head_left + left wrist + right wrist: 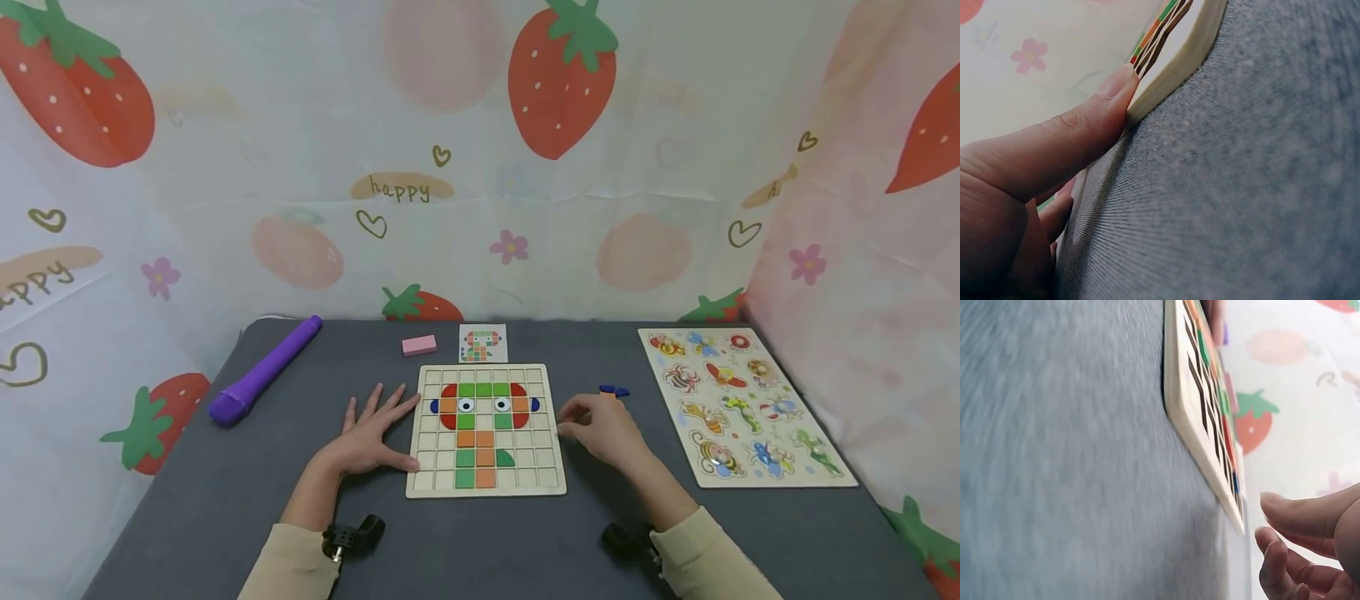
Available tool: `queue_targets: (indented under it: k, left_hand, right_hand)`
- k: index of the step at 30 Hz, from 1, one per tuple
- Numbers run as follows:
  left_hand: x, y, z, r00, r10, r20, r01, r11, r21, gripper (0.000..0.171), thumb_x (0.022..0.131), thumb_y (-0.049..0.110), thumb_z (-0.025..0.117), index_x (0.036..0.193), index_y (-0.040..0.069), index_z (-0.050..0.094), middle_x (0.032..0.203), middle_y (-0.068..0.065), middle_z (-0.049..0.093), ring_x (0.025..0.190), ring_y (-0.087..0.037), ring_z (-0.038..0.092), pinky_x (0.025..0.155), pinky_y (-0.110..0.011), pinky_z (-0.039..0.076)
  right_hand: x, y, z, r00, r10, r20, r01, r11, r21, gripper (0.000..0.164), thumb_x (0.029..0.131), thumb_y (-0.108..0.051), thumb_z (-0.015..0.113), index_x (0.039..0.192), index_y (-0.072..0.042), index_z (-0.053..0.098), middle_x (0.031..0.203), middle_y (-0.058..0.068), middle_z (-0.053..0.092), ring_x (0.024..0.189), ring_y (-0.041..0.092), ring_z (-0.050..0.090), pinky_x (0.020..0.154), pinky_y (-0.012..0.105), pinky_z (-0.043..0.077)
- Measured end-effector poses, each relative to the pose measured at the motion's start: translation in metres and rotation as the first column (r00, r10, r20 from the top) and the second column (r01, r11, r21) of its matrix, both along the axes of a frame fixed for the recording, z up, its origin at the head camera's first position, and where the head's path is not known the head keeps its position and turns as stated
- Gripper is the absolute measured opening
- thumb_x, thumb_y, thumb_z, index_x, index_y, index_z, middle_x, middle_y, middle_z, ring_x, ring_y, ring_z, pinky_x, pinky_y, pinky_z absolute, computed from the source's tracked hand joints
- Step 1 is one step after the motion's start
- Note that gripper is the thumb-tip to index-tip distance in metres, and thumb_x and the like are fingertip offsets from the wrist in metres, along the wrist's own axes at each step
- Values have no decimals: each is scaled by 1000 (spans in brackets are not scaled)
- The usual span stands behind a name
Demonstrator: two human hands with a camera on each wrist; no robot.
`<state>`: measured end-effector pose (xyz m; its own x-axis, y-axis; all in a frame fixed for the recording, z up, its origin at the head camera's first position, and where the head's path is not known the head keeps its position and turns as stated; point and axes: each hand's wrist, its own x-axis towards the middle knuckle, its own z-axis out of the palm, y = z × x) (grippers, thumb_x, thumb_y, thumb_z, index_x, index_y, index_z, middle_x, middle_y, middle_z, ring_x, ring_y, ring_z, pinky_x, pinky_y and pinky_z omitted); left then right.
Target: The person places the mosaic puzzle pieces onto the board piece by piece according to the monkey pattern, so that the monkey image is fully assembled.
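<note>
A wooden grid board (pixel 442 482) lies on the table, with coloured tiles making a face with two eyes and a column of orange and green squares below. One green quarter-round tile (pixel 505 458) sits right of the column. My left hand (pixel 367 437) rests at the board's left side with fingers spread; its thumb (pixel 1100 106) touches the edge. Beside the right edge is my right hand (pixel 603 429), its fingers loosely bent. In the right wrist view a gap shows between thumb and fingertips, with nothing visible in it. Blue and orange pieces (pixel 615 390) lie behind that hand, partly hidden.
A small picture card (pixel 483 354) and a pink block (pixel 418 345) lie behind the board. To the left is a purple microphone-shaped object (pixel 266 371). An insect puzzle board (pixel 678 425) lies on the right. Strawberry-print cloth (pixel 480 275) hangs around the table.
</note>
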<state>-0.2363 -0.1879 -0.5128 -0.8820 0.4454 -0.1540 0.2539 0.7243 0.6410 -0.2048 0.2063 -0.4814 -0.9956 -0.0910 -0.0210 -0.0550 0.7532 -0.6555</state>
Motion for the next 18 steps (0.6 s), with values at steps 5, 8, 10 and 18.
queue_targets:
  k: [5, 8, 10, 18]
  left_hand:
    - [-1, 0, 0, 1000, 1, 5, -1, 1000, -7, 111, 72, 54, 87, 162, 26, 28, 171, -8, 9, 156, -39, -13, 115, -66, -20]
    - [-1, 0, 1, 1000, 2, 7, -2, 1000, -12, 111, 72, 54, 87, 162, 26, 28, 171, -8, 9, 156, -39, -13, 115, -66, -20]
    - [-1, 1, 2, 1000, -1, 8, 1, 1000, -8, 112, 72, 54, 87, 162, 25, 28, 171, -9, 9, 155, -40, -13, 115, -67, -20]
    - [0, 0, 4, 1000, -8, 13, 8, 1000, 4, 111, 72, 53, 87, 161, 25, 28, 171, -9, 10, 156, -39, -13, 115, -66, -20]
  right_hand:
    - [-2, 20, -3, 999, -31, -30, 32, 999, 24, 16, 85, -20, 82, 99, -14, 75, 90, -1, 71, 80, 14, 66, 64, 32, 52]
    - [-1, 31, -4, 998, -46, -31, 47, 998, 32, 21, 84, -21, 83, 101, -12, 75, 94, 1, 73, 80, 15, 66, 65, 32, 52]
    - [-1, 38, -5, 998, -52, -30, 53, 998, 40, 23, 84, -20, 84, 103, -11, 74, 97, 3, 74, 81, 17, 67, 68, 35, 52]
    - [1, 56, -4, 998, -62, 13, 61, 992, 112, 26, 84, -16, 82, 107, -5, 73, 102, 10, 73, 93, 25, 67, 85, 49, 53]
